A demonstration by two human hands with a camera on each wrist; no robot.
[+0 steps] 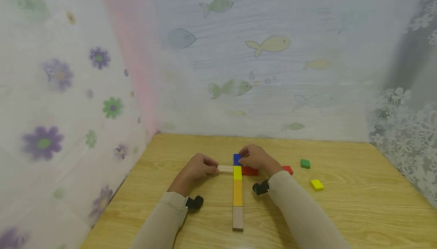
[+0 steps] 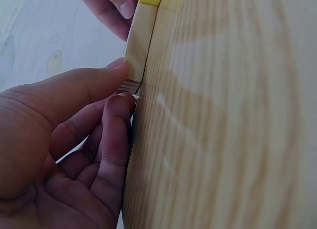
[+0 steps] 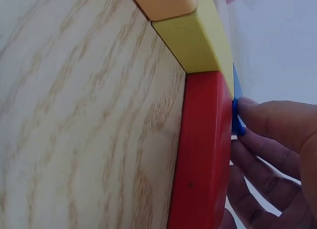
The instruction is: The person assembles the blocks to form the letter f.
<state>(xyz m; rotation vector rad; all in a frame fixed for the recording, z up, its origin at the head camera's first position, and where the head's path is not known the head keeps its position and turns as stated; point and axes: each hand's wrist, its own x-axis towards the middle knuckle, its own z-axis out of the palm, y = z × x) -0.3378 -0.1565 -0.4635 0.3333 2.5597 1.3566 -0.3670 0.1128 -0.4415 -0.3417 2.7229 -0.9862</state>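
Several toy blocks lie joined in a cross on the table. My left hand (image 1: 202,165) pinches the outer end of a plain wooden block (image 1: 225,169), the cross's left arm. In the left wrist view the thumb lies on this block's end (image 2: 139,45). My right hand (image 1: 254,157) pinches a blue block (image 1: 237,159) at the far end, thumb against its side in the right wrist view. Between them sits a yellow block (image 1: 237,172), with a red block (image 1: 250,171) on its right, partly under my right hand. An orange block (image 1: 237,193) and a brown block (image 1: 237,218) run toward me.
On the table's right side lie a green block (image 1: 305,163), a loose yellow block (image 1: 316,185) and another red block (image 1: 288,170), partly behind my right wrist. Fish-patterned sheeting (image 1: 266,101) hangs behind the wooden table (image 1: 143,188), and flowered sheeting (image 1: 68,108) along its left.
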